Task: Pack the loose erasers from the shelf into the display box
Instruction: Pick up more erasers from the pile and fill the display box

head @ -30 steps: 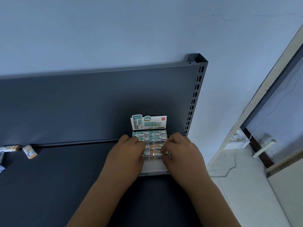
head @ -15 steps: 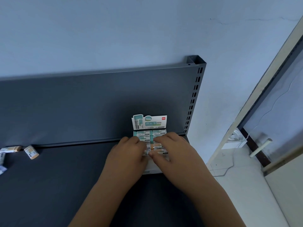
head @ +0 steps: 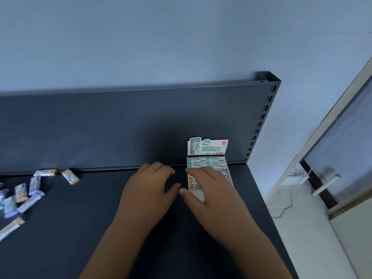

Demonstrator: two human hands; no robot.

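Head view showed the white-and-teal cardboard display box [head: 208, 170] at the right rear of the dark grey metal shelf [head: 100, 228], partly filled. The right hand [head: 203, 188] rested open on its contents; the left hand [head: 150, 185] hovered empty just beside it. The small paper-sleeved loose erasers [head: 22, 195] lay well apart at far left, judged light and firm, best pinched across their long sides.

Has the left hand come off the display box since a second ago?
Yes. The left hand has left the display box and now sits on the shelf to its left; the right hand remains on it.
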